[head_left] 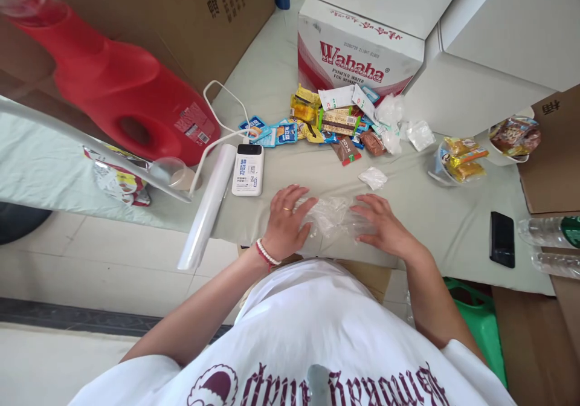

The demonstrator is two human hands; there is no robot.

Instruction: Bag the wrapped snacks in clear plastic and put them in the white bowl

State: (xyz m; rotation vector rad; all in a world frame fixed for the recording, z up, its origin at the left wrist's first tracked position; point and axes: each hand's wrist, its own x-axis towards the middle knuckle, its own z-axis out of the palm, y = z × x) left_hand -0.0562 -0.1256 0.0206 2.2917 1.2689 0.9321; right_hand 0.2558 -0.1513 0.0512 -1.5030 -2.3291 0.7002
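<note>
Fingers of left hand (286,222) and right hand (383,225) spread flat, pressing clear bag (330,215) at bench (444,225) near edge. Risk: thin film may slip off edge or tear w/ uneven press.

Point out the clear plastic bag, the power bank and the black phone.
clear plastic bag (333,215), head view, crinkled middle between the hands
power bank (248,170), head view, centre of its labelled white face
black phone (502,239), head view, middle of the dark screen
</note>
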